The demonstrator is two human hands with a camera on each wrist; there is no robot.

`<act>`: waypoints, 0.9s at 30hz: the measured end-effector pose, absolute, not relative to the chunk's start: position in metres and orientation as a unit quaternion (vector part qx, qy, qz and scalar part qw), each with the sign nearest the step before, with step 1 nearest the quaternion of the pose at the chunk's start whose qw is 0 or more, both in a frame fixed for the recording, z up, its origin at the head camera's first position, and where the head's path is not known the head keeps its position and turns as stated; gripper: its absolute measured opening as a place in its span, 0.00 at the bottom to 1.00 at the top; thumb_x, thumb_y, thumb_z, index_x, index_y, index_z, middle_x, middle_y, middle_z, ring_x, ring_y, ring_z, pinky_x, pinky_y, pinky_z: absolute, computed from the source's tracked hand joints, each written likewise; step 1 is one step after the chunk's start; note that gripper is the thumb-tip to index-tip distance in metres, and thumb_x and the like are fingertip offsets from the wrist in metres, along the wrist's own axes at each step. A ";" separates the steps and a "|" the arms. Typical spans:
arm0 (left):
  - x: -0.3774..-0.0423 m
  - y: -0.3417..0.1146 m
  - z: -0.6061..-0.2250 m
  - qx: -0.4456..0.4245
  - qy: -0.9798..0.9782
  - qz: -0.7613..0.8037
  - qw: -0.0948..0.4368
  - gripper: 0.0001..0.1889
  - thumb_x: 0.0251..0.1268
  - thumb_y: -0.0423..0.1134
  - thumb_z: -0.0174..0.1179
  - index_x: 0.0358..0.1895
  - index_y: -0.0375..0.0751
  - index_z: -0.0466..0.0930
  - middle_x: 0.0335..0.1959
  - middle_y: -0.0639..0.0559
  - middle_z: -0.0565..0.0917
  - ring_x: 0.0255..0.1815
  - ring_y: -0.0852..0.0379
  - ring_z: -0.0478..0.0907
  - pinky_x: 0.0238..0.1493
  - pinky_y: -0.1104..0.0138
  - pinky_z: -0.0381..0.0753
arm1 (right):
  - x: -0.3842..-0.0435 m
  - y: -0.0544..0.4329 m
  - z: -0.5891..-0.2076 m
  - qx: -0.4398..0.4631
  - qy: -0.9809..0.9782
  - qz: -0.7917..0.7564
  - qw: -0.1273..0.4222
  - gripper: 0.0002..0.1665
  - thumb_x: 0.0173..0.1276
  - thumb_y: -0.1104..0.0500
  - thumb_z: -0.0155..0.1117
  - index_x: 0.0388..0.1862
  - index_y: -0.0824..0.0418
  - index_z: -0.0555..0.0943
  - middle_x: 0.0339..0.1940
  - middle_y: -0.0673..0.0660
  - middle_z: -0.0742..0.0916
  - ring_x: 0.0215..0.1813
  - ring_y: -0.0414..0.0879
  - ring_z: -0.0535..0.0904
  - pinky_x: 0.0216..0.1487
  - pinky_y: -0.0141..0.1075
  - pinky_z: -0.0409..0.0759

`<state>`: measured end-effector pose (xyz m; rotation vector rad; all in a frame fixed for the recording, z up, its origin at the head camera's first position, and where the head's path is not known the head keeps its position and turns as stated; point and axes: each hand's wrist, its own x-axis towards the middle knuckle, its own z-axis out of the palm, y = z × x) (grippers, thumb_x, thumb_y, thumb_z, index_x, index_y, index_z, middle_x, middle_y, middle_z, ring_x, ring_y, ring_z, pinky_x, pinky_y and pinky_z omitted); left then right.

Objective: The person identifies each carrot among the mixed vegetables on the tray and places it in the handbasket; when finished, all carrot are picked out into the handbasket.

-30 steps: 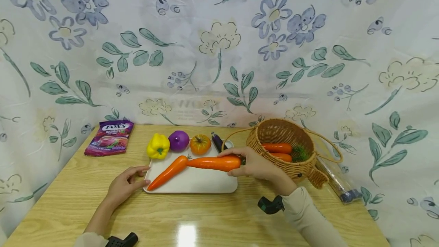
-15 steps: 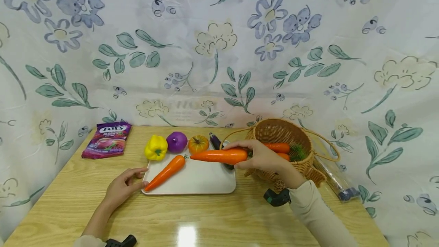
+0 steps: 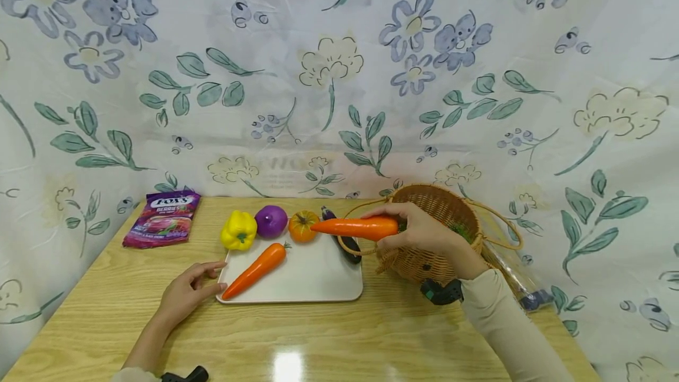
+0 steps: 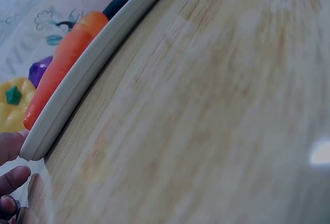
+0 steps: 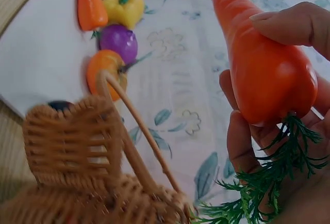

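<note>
My right hand [image 3: 427, 231] pinches an orange carrot [image 3: 352, 227] near its thick end, above the tray's right side and close to the wicker basket [image 3: 419, 267]. In the right wrist view, that carrot [image 5: 270, 74] shows feathery green leaves. At the white tray's [image 3: 313, 285] left edge, my left hand [image 3: 185, 293] rests with thumb and fingertips against the rim. Another carrot [image 3: 254, 271] lies slanted on the tray. Along its back sit a yellow bell pepper [image 3: 239, 230], a purple onion [image 3: 271, 221], an orange tomato [image 3: 303, 226] and a dark eggplant [image 3: 349, 250].
A purple Fox's candy bag [image 3: 164, 219] lies at the back left of the wooden table [image 3: 228, 338]. To the basket's right is a clear plastic packet [image 3: 522, 287]. The basket's looped handles stick out sideways. A floral cloth [image 3: 318, 105] hangs behind.
My right hand has lifted the carrot and carried it to the right, toward the basket, away from the carrot on the tray. My left hand stays at the tray's edge.
</note>
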<state>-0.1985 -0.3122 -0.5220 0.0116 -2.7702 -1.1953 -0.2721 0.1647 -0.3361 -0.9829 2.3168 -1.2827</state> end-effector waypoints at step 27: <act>-0.197 -0.311 -0.521 -0.003 -0.916 -0.395 0.065 0.25 0.60 0.52 0.69 0.59 0.46 0.81 0.42 0.51 0.79 0.26 0.62 0.64 0.27 0.67 0.59 | -0.318 0.250 -0.324 -0.247 0.857 -0.437 0.120 0.31 0.58 0.66 0.71 0.63 0.60 0.78 0.50 0.63 0.82 0.44 0.53 0.75 0.45 0.43 0.76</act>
